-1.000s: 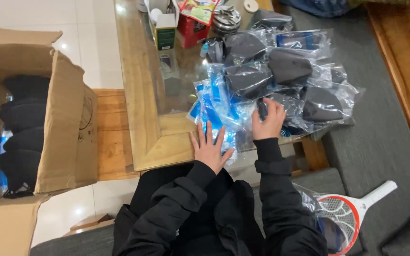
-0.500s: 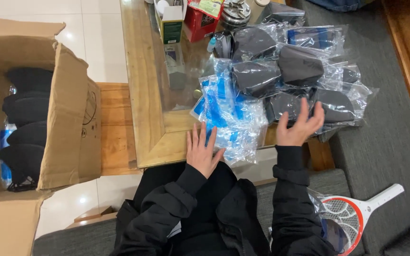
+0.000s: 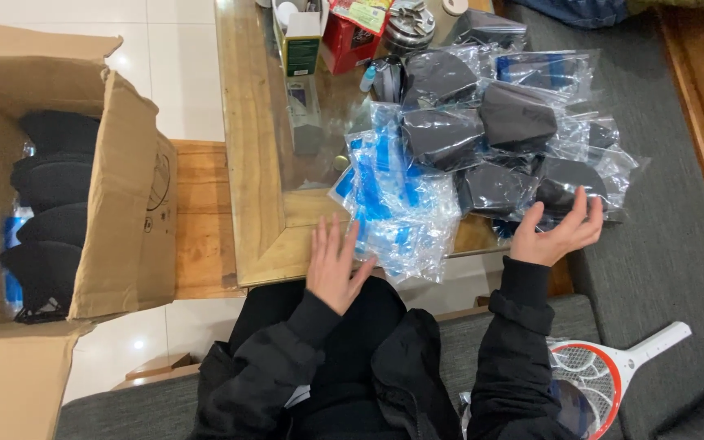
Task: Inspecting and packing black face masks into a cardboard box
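Seated at a low wooden table (image 3: 258, 236) with a glass top, a person in a black jacket works over a heap of bagged goods at the centre of the frame. Their left hand (image 3: 334, 265), fingers spread and flat, rests at the table's near edge, touching the lower left corner of a stack of clear bags with blue printing (image 3: 397, 208). Their right hand (image 3: 556, 232), at centre right, is open with fingers fanned, palm turned toward the pile, touching or just short of a clear bag holding a dark folded item (image 3: 568, 183); contact cannot be confirmed, and nothing is pinched in either hand.

By the look of it, the step in hand is picking the next bagged piece off the pile. The next move would call for closing the right fingers on the slippery film without dragging neighbouring bags off the table's right edge.

An open cardboard box (image 3: 120, 216) at the left of the frame holds more dark items stacked on edge. Small cartons and a metal tin (image 3: 409, 20) crowd the table's far end, cut off by the top of the frame. A racket-shaped electric swatter (image 3: 613, 371) lies on the grey seat at lower right. What the dark items are stays hard to tell through the glare on the plastic.
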